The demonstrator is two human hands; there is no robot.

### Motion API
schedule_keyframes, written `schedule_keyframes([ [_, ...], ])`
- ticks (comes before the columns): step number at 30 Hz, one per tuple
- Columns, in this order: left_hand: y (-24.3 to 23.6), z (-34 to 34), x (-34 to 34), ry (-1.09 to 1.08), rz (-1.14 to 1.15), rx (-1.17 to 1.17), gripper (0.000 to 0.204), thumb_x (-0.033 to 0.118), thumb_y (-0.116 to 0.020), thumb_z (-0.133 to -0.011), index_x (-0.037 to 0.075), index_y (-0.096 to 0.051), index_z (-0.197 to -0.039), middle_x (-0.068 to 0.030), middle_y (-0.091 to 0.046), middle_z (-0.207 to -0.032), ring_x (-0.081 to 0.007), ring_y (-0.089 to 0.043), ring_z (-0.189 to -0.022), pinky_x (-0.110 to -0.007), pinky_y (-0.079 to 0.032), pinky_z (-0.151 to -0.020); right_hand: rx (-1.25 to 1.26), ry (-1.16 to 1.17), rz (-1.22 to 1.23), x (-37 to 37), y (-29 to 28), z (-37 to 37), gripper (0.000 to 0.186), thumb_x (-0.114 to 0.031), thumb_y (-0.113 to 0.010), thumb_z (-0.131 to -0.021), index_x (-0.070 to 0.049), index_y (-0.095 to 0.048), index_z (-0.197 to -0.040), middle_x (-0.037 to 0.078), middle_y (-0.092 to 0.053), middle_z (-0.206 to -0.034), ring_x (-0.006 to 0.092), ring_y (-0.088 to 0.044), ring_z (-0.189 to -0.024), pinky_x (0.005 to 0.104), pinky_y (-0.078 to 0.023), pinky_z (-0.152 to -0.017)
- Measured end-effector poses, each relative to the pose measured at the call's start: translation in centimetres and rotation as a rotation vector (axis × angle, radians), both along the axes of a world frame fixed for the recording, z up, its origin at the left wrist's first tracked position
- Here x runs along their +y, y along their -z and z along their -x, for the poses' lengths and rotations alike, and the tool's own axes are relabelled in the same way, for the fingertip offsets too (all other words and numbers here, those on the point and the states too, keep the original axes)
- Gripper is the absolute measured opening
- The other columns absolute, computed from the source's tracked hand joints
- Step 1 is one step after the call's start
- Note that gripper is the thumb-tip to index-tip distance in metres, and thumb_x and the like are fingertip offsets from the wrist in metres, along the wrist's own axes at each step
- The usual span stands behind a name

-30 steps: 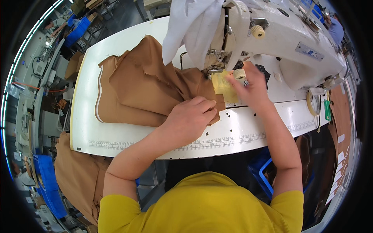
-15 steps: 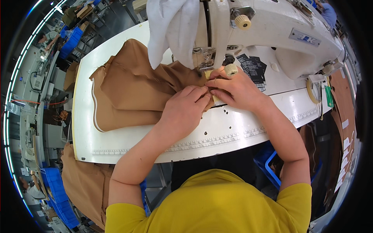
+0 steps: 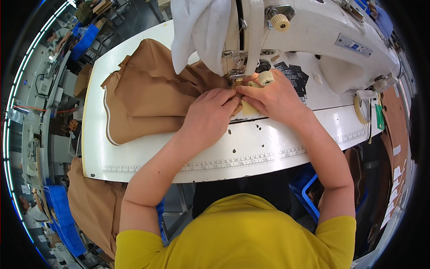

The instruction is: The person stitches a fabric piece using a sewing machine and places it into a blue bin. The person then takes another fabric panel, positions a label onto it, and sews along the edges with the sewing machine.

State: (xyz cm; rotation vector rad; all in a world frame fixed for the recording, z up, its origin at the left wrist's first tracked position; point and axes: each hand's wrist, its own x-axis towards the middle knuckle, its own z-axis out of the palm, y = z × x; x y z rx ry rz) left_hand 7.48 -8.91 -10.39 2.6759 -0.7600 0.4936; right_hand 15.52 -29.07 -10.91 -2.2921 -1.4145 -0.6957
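Observation:
A brown fabric piece [image 3: 152,96] with a white strip along its left edge lies rumpled on the sewing machine's white table. Its right end runs in beneath the head of the white sewing machine [image 3: 309,27], close to the presser foot. My left hand [image 3: 209,114] presses on this end, fingers bent together and gripping the cloth. My right hand [image 3: 277,96] is beside the needle area, thumb and fingers pinched at the fabric's edge. A tension knob hides part of its fingers. Between the hands, the thumb of the right almost meets the left fingertips.
White cloth [image 3: 197,36] hangs from the machine head. Black printed labels [image 3: 293,78] lie behind my right hand. A tape roll [image 3: 359,107] sits at the right. Below the table edge are a blue bin [image 3: 307,193] and more brown fabric [image 3: 94,201].
Both hands have shifted slightly toward the needle with the fabric's end. The right thumb has moved closer in beside the presser foot. The whole view has also shifted a little.

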Motion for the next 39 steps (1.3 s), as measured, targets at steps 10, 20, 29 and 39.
schedule_keyframes([
  [10,0.6,-0.9,0.4,0.003,-0.075,-0.096,0.030,0.004,-0.062,-0.080,0.002,-0.065,-0.109,-0.0083,-0.064,-0.114,-0.0267,-0.061,-0.104,-0.039,-0.051,-0.091,0.050,0.059,-0.004,0.3,0.9,-0.8,0.023,-0.028,-0.073,-0.080,-0.020,-0.073,-0.102,0.002,-0.061,-0.085,0.0225,-0.056,-0.090,0.0353,-0.047,-0.075],
  [20,1.0,-0.9,0.3,0.011,-0.073,-0.142,0.023,0.008,-0.064,-0.082,0.003,-0.068,-0.104,-0.0055,-0.065,-0.102,-0.0231,-0.062,-0.096,-0.037,-0.053,-0.087,0.066,0.077,-0.015,-0.1,0.9,-0.8,0.025,-0.023,-0.073,-0.081,-0.015,-0.073,-0.105,0.004,-0.057,-0.085,0.0238,-0.055,-0.089,0.0354,-0.046,-0.072],
  [29,1.4,-1.1,0.2,-0.012,-0.059,-0.174,0.021,0.009,-0.066,-0.082,0.005,-0.070,-0.102,-0.0039,-0.065,-0.098,-0.0220,-0.063,-0.092,-0.037,-0.053,-0.085,0.100,0.059,-0.081,0.0,1.0,-0.6,0.023,-0.017,-0.073,-0.078,-0.010,-0.072,-0.100,0.007,-0.056,-0.082,0.0269,-0.053,-0.081,0.0385,-0.045,-0.068],
  [39,0.8,-0.6,0.2,0.023,0.033,-0.316,0.011,0.008,-0.069,-0.074,0.007,-0.062,-0.083,-0.0042,-0.060,-0.089,-0.0269,-0.061,-0.088,-0.042,-0.049,-0.089,0.441,-0.016,-0.108,0.5,-0.6,1.3,0.020,-0.011,-0.073,-0.077,-0.010,-0.070,-0.096,0.008,-0.063,-0.093,0.0302,-0.057,-0.088,0.0387,-0.048,-0.073],
])
